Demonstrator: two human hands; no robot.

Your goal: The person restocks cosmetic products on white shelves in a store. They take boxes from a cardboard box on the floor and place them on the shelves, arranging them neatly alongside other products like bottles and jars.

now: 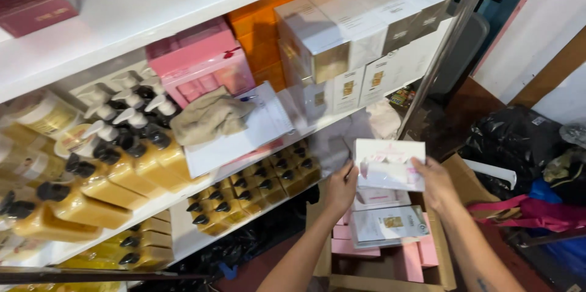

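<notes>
A white and pink carton (389, 164) is held up between both hands, just above an open cardboard box (447, 270). My left hand (339, 189) grips its left edge and my right hand (434, 181) grips its right edge. Inside the cardboard box lie more cartons, a white one (389, 225) on top and pink ones (411, 259) below. The held carton is level with the front edge of a white shelf (329, 122).
The white shelf unit carries yellow pump bottles (116, 173), a beige cloth (207, 116) on a white pad, pink boxes (201, 63), orange boxes (262, 35) and wrapped white cartons (348, 29). Black bags (513, 142) and red straps (519, 214) lie at right.
</notes>
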